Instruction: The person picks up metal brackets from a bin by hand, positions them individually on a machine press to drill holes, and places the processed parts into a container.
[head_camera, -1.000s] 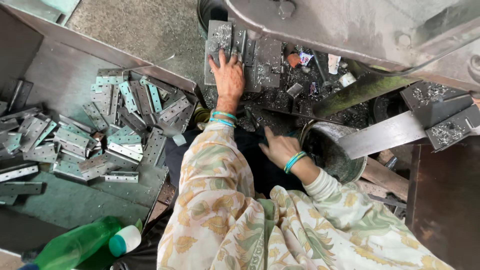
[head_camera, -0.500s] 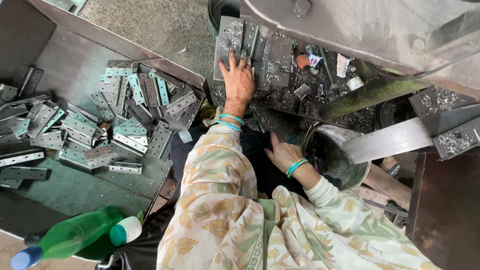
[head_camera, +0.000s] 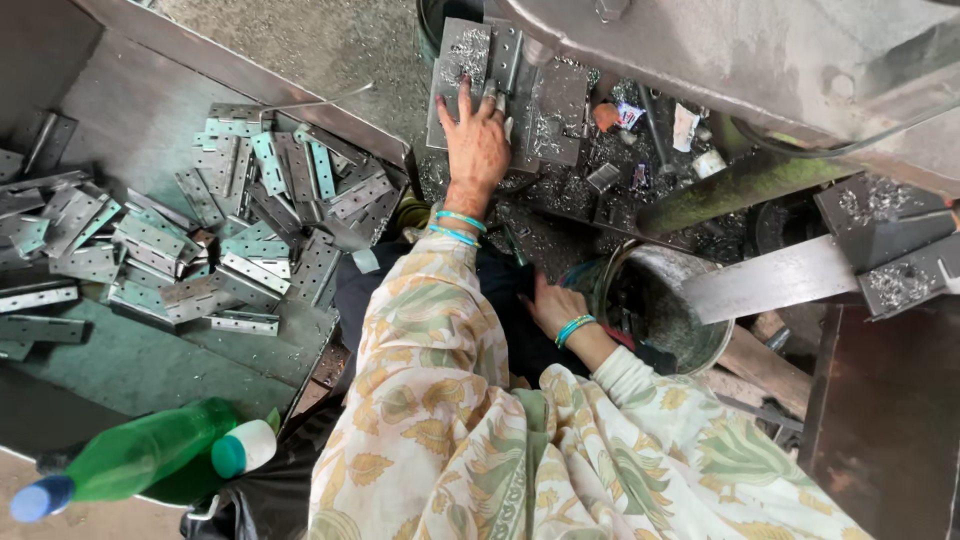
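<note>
My left hand (head_camera: 477, 143) reaches forward and lies flat, fingers spread, on a grey metal plate (head_camera: 462, 62) on the machine bed, which is strewn with metal shavings. Nothing is gripped in it. My right hand (head_camera: 553, 304) rests low on the dark cloth over my lap, just left of a round metal bucket (head_camera: 700, 345); its fingers lie loosely extended and I see nothing in them. Both wrists wear turquoise bangles and patterned cream sleeves.
A large metal tray (head_camera: 120, 370) at the left holds a heap of several flat hinge plates (head_camera: 240, 235). A green plastic bottle (head_camera: 135, 455) lies at the lower left. The machine's heavy frame (head_camera: 760, 60) and a steel bar (head_camera: 775, 280) overhang the right side.
My right hand has drawn back from the bucket's rim down onto my lap. My left hand stays pressed on the plate. The view has shifted slightly.
</note>
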